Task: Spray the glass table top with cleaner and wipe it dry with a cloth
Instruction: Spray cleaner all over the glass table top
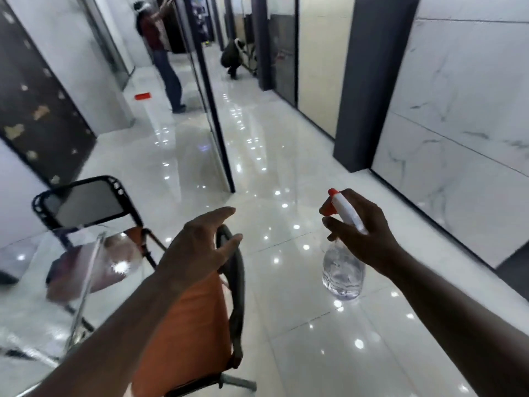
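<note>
Right hand [369, 230] wrapped round the neck of the spray bottle [343, 270], fingers [337, 223] curled by the red trigger. I read this as a grip ready to fire. The bottle hangs over the floor, well right of the glass worktop [28, 296] at lower left, and is not yet aimed at it. Left hand [197, 247] holds nothing, fingers spread and loosely bent just above the orange chair [194, 325] back, probably to shift it clear of the worktop. No cloth in view.

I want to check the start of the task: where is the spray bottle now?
In the head view the spray bottle hangs right of centre in the right hand, over the shiny floor, right of the orange chair.
</note>
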The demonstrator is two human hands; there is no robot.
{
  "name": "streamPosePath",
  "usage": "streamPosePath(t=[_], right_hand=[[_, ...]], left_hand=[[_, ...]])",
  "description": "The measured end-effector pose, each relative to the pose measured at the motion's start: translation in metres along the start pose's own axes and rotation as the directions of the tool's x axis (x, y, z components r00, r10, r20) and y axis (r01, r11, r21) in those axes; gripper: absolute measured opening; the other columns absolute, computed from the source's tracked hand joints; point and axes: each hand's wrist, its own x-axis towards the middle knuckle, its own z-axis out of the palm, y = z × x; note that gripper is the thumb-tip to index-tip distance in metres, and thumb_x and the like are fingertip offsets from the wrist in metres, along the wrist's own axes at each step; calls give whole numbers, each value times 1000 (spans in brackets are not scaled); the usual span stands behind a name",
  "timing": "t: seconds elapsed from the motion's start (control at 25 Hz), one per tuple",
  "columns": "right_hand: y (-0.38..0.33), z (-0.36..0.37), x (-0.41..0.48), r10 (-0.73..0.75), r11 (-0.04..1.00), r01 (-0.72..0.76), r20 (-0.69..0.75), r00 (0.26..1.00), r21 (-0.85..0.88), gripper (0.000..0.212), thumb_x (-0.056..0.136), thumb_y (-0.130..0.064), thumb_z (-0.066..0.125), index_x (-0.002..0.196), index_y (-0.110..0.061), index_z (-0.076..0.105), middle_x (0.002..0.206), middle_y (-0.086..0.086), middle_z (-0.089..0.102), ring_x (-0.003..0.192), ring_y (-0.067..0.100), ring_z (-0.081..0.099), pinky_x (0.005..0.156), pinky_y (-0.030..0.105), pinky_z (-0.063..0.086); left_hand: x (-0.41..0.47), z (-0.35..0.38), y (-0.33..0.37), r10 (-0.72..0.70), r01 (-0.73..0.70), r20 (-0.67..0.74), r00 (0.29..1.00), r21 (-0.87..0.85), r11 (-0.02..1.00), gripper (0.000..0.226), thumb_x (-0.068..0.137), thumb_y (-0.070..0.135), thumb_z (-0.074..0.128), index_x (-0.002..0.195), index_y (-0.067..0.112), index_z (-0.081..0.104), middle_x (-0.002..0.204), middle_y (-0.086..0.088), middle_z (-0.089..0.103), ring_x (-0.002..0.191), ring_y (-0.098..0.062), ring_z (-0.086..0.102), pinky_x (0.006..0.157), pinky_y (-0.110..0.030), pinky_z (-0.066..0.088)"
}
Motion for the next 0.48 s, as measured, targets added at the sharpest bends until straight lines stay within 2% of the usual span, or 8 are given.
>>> streamPosePath(t=[0.16, 0.32, 0.4, 0.48], right_hand=[[24, -80, 39, 13, 999, -14, -41, 999, -34, 6, 97, -1, 73, 98, -6, 71, 96, 5, 71, 80, 33, 71, 61, 55, 65], [56, -109, 86, 12, 997, -15, -38, 999, -75, 11, 95, -2, 75, 100, -11, 71, 97, 2, 72, 79, 30, 71, 62, 57, 64], [79, -110, 119, -7, 998, 4, -40, 999, -63, 12, 96, -7, 77, 105, -14, 72, 102, 0, 73, 86, 27, 73, 68, 58, 65], [102, -101, 158, -42, 993, 42, 1, 999, -109, 19, 95, -15, 77, 112, -18, 71, 108, -5, 74, 98, 23, 73, 81, 54, 63]], left_hand=[[69, 44, 50, 41, -40, 20, 999, -41, 998, 63, 91, 48, 73, 147, 28, 55, 148, 10, 58, 131, -11, 59, 111, -34, 47], [125, 65, 63, 41, -40, 35, 999, -37, 999, 64, 91, 49, 72, 149, 30, 52, 150, 12, 55, 133, -11, 56, 112, -36, 47], [159, 77, 52, 40, -39, 28, 999, -14, 999, 64, 91, 50, 71, 149, 30, 52, 151, 11, 55, 136, -11, 54, 114, -36, 44], [194, 89, 33, 6, -6, 12, 1000, -13, 1000, 64, 91, 51, 71, 149, 30, 53, 152, 11, 54, 136, -10, 53, 114, -31, 42]])
